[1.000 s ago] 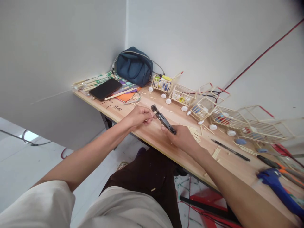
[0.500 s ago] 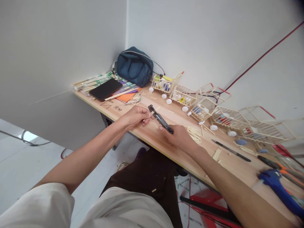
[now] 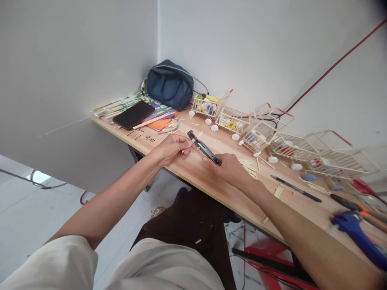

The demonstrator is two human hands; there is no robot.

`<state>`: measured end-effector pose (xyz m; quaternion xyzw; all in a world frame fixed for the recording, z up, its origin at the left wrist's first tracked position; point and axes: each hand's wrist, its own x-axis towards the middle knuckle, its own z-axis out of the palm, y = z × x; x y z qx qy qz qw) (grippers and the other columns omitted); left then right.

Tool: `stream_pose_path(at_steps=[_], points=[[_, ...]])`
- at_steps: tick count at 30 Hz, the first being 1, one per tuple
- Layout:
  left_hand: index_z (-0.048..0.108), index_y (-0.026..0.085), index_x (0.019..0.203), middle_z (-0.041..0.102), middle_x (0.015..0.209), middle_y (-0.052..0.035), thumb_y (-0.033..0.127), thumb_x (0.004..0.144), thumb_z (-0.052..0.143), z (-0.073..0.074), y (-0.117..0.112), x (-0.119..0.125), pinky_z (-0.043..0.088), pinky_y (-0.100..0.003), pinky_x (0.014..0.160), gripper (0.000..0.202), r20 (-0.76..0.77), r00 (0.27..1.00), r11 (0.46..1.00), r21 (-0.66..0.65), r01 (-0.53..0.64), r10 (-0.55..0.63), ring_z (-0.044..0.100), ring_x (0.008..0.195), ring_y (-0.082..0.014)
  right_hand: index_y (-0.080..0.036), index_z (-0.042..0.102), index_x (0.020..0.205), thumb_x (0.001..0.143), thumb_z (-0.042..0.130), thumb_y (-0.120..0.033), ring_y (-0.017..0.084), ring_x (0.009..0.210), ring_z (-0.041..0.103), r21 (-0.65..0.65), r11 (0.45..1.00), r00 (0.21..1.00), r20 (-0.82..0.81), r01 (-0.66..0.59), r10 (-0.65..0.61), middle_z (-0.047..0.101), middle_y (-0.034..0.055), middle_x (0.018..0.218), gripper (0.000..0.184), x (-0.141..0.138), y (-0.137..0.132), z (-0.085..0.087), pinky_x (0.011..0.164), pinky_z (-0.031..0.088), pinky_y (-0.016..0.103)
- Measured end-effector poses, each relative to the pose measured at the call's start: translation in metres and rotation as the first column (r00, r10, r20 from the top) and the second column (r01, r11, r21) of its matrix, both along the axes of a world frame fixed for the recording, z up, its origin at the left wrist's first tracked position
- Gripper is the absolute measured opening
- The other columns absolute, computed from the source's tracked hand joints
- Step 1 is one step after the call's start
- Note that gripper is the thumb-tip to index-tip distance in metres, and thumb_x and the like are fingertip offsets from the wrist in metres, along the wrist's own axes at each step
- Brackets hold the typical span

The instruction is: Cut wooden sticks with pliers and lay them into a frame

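Note:
My left hand point(image 3: 175, 148) is closed in a pinch around a thin wooden stick point(image 3: 200, 134), whose end shows beyond the tool. My right hand point(image 3: 229, 169) is shut on a dark metal tool that looks like a large nail clipper point(image 3: 205, 151). The head of this tool lies at the stick, close to my left fingertips. Whether its jaws are closed on the stick is too small to tell. Short cut sticks point(image 3: 248, 167) lie in a loose pile on the wooden table point(image 3: 193, 173) beyond my right wrist.
Several small stick-built carts point(image 3: 232, 121) with white round wheels line the wall. A black phone point(image 3: 134, 114), a blue bag point(image 3: 170, 85) and packed sticks point(image 3: 116, 104) occupy the far left. A pen point(image 3: 296, 188), pliers point(image 3: 359, 209) and a blue glue gun point(image 3: 358, 235) lie right.
The view has shifted slightly. Both hands keep the same hold on the stick and the clipper, with the clipper's head a touch further left.

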<state>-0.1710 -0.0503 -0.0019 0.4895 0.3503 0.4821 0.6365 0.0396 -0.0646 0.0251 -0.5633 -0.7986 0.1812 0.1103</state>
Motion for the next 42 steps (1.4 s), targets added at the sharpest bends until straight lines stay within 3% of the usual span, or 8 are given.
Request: stream_pose_path(at_steps=[6,12,18,25,30,34,37,42], points=[[0.069,0.006,0.074,0.049,0.047,0.0009,0.025,0.07,0.074,-0.007,0.007,-0.005,0.037,-0.022,0.05,0.02,0.034,0.999,0.999,-0.035,0.025,-0.024,0.044,0.047,-0.0079,-0.02,0.039,0.049,0.081,0.045,-0.064,0.011,0.047,0.036,0.018,1.0,1.0,0.006,0.011,-0.011,0.04,-0.0003,0.046,0.054,-0.005,0.008,-0.008,0.048,0.025,0.027],[0.071,0.008,0.081,0.053,0.053,0.0001,0.039,0.07,0.078,-0.014,0.007,-0.009,0.038,-0.022,0.054,0.034,0.011,0.998,0.998,0.006,0.064,-0.064,0.047,0.052,-0.0081,-0.019,0.046,0.052,0.082,0.041,-0.068,0.015,0.05,0.047,-0.017,1.0,1.0,0.008,0.024,-0.024,0.051,0.0037,0.05,0.057,0.003,0.013,-0.003,0.048,0.03,0.027],[0.074,0.012,0.083,0.066,0.079,-0.006,0.045,0.067,0.079,-0.013,0.004,-0.001,0.042,-0.024,0.064,0.037,0.016,1.0,0.999,0.027,-0.025,0.025,0.053,0.065,-0.0086,-0.018,0.054,0.064,0.08,0.043,-0.075,0.013,0.042,0.053,-0.2,0.966,0.924,-0.313,0.162,-0.22,0.058,0.0037,0.053,0.06,0.026,0.008,0.005,0.042,0.042,0.024],[0.075,0.012,0.08,0.056,0.065,-0.0015,0.042,0.062,0.083,-0.001,0.001,0.02,0.032,-0.019,0.052,0.036,0.041,0.998,0.995,-0.087,0.041,-0.038,0.041,0.057,-0.005,-0.018,0.058,0.067,0.083,0.043,-0.073,0.013,0.045,0.055,0.033,0.955,0.796,-0.561,0.294,-0.225,0.057,0.002,0.053,0.058,0.067,0.008,0.005,0.044,0.046,0.024],[0.075,0.012,0.081,0.062,0.071,-0.0028,0.043,0.066,0.08,0.006,0.005,0.049,0.03,-0.019,0.051,0.035,-0.111,0.993,0.999,-0.015,0.035,-0.036,0.038,0.054,-0.004,-0.02,0.058,0.068,0.085,0.042,-0.069,0.015,0.048,0.055,0.201,0.861,0.651,-0.738,0.466,-0.18,0.058,0.0023,0.056,0.054,0.105,0.015,0.003,0.047,0.047,0.027],[0.075,0.011,0.081,0.064,0.067,-0.0022,0.04,0.072,0.072,0.015,0.018,0.087,0.03,-0.02,0.052,0.031,-0.347,0.937,0.984,0.144,0.106,-0.05,0.042,0.054,-0.0065,-0.02,0.057,0.067,0.087,0.04,-0.067,0.015,0.049,0.055,0.31,0.731,0.551,-0.828,0.608,-0.107,0.056,0.0025,0.056,0.054,0.135,0.026,-0.004,0.047,0.047,0.028],[0.072,0.011,0.07,0.062,0.061,-0.0005,0.031,0.072,0.069,0.018,0.036,0.123,0.032,-0.022,0.056,0.02,-0.502,0.865,0.93,0.313,0.19,-0.007,0.047,0.058,-0.0094,-0.02,0.057,0.068,0.087,0.039,-0.067,0.016,0.049,0.056,0.303,0.638,0.465,-0.88,0.707,-0.097,0.056,0.0026,0.056,0.054,0.154,0.033,-0.011,0.047,0.049,0.029],[0.064,0.012,0.056,0.051,0.052,0.0026,0.021,0.072,0.065,0.01,0.062,0.176,0.028,-0.024,0.057,0.018,-0.7,0.699,0.795,0.505,0.338,0.147,0.046,0.057,-0.0109,-0.019,0.056,0.069,0.088,0.036,-0.064,0.015,0.051,0.057,0.241,0.552,0.365,-0.923,0.798,-0.125,0.056,0.0032,0.058,0.053,0.177,0.035,-0.018,0.048,0.049,0.028]])
